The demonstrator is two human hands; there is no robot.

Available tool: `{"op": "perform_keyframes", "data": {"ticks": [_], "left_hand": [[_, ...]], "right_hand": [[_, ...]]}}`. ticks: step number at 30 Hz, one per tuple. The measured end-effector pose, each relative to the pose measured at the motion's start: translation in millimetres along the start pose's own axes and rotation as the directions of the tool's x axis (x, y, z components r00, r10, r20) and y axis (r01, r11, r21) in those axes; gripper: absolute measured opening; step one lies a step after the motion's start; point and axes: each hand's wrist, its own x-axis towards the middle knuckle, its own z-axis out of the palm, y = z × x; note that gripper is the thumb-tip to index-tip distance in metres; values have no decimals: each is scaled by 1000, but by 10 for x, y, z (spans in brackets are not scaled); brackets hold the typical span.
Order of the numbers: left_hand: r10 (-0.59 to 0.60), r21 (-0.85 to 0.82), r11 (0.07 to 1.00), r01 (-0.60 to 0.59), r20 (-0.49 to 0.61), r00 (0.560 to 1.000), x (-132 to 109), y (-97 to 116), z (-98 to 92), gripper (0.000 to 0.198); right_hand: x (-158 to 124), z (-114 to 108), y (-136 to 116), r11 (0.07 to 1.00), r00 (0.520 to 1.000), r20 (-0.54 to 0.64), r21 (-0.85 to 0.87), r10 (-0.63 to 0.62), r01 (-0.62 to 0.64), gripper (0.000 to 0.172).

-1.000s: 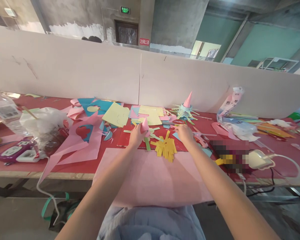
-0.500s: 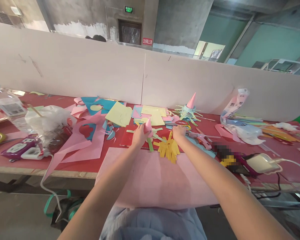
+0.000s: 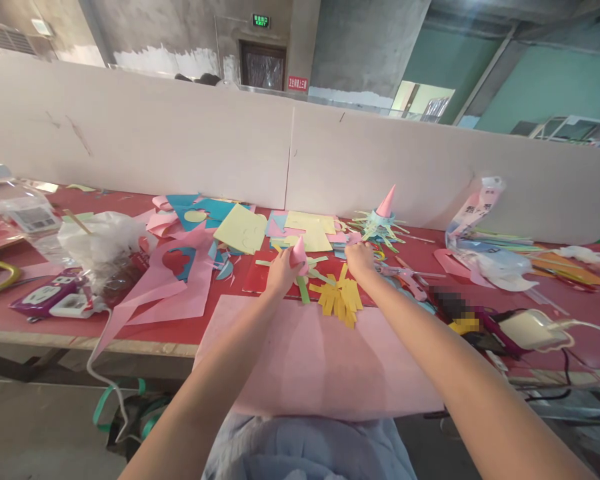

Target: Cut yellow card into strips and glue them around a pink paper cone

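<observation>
My left hand (image 3: 281, 273) is closed around a small pink paper cone (image 3: 299, 249), whose tip points up. Pale green paper strips (image 3: 304, 291) spread out beneath the cone. To the right, my right hand (image 3: 361, 259) is curled with its fingertips turned away; what they hold, if anything, is hidden. A yellow fringed paper piece (image 3: 341, 300) lies between my forearms, just below the right hand. Beyond that hand stands another pink cone (image 3: 387, 201) on a light blue ring with green strips hanging around it. A pink glue gun (image 3: 411, 283) rests right of my right wrist.
Cut paper sheets (image 3: 240, 230) and scraps cover the table's back. A pink sheet with a hole (image 3: 195, 300), a plastic bag (image 3: 103, 240), a purple device (image 3: 45, 297) and a bottle (image 3: 20, 207) lie left. A pale partition (image 3: 205, 140) closes off the rear.
My right hand has shifted slightly away from me. The left hand keeps its hold on the pink cone. The whole view has moved a little.
</observation>
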Motion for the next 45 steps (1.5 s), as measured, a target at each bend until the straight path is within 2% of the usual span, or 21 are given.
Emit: {"op": "perform_keyframes", "data": {"ticks": [3,5,8,11,13,15,17,19,21,22,26,29,33,36,39,42,43,45], "left_hand": [[6,-10,1000,-6,2,1000,-1,-6,1,53],[15,-9,1000,-15,-2,1000,-2,-14,6,53],[24,0,1000,-24,-1,1000,1,-26,17,54],[22,8,1000,-22,6,1000,7,-33,23,54],[13,16,1000,-13,15,1000,7,-33,19,55],[14,21,1000,-14,19,1000,1,-29,9,56],[22,18,1000,-22,21,1000,-5,-20,-2,55],[13,9,1000,-13,19,1000,-6,-10,-10,55],[-21,-18,1000,21,-1,1000,3,-3,-17,54],[-42,-45,998,41,-22,999,12,-4,-24,54],[-91,-205,977,57,-159,983,62,-50,-81,50],[-166,-279,956,91,-259,952,100,-107,-145,46],[-238,-292,945,147,-306,922,129,-142,-193,43],[-209,-282,950,137,-244,947,126,-126,-169,45],[-97,-245,968,62,-133,986,110,-111,-109,48],[-21,-168,986,9,-65,998,102,-123,-58,48],[-22,-137,990,14,-55,998,103,-131,-48,49],[-42,-85,996,38,-44,998,110,-144,-42,52]], "right_hand": [[57,-107,2,995,995,-87,97,47,-38,20],[100,-154,25,952,983,-147,302,107,-59,21],[125,-140,69,745,961,-202,667,192,-9,21],[61,-7,84,573,949,-212,819,235,41,22],[-29,125,70,535,941,-221,843,257,52,22],[-140,245,46,526,953,-194,849,234,43,23],[-253,302,16,493,954,-166,870,248,23,26],[-357,269,-18,433,932,-168,901,322,12,37],[-453,165,-58,372,891,-171,928,420,3,54],[-499,105,-81,361,888,-178,932,424,14,58],[-687,-2,-211,328,927,-131,945,350,9,46],[-816,111,-327,247,948,-72,969,309,-7,39],[-920,243,-425,267,956,-139,961,258,68,32],[-943,218,-429,283,927,-162,957,338,64,29],[-925,195,-403,199,913,-74,980,402,-8,43],[-892,236,-391,59,932,18,997,361,-42,40],[-885,256,-393,44,940,30,998,340,-48,37],[-882,290,-401,78,952,36,995,302,-62,36]]}}
